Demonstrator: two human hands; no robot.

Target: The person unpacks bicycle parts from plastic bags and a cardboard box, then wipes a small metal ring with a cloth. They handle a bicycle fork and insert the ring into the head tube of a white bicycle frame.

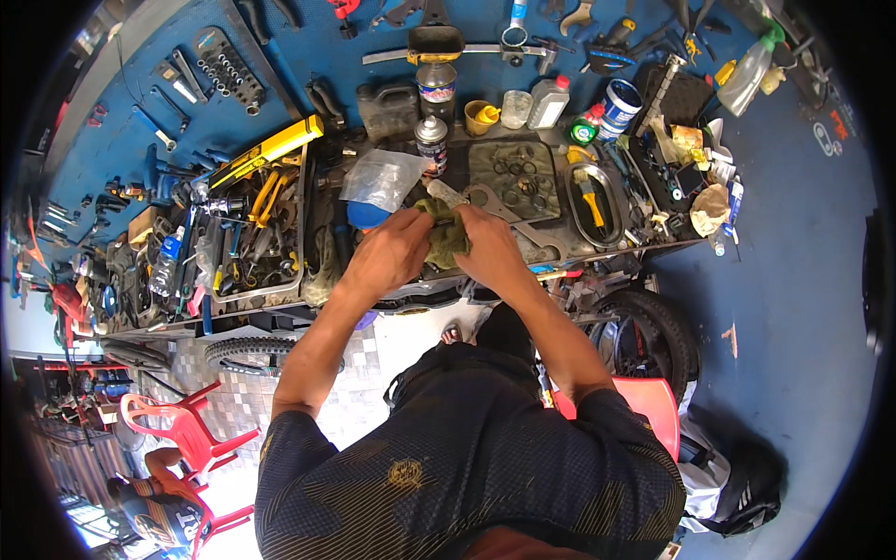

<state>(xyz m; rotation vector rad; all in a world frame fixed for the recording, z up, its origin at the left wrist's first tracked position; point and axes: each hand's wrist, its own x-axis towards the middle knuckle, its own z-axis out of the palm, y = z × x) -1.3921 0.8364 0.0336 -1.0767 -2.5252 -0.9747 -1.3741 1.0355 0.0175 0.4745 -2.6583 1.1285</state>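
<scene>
Over the front of the workbench (261, 301), my left hand (390, 252) and my right hand (489, 250) are close together, both closed on an olive-green rag (446, 241). A small dark piece shows among its folds, but I cannot make out what it is. Just right of the rag lies a flat metal wrench (513, 222) with open ends. A clear plastic bag (385, 177) and a blue round object (367, 216) are beyond my left hand. Behind the rag stands a spray can (431, 145). Another dirty cloth (324, 269) lies left of my left forearm.
A dark tray (481, 163) with several rings lies behind the wrench. Right of it, an oval metal tray (571, 210) holds a yellow-handled brush (590, 201). A tool-filled tray (301, 271) takes up the left. Red chairs (177, 431) and a seated person (161, 509) are behind me, lower left.
</scene>
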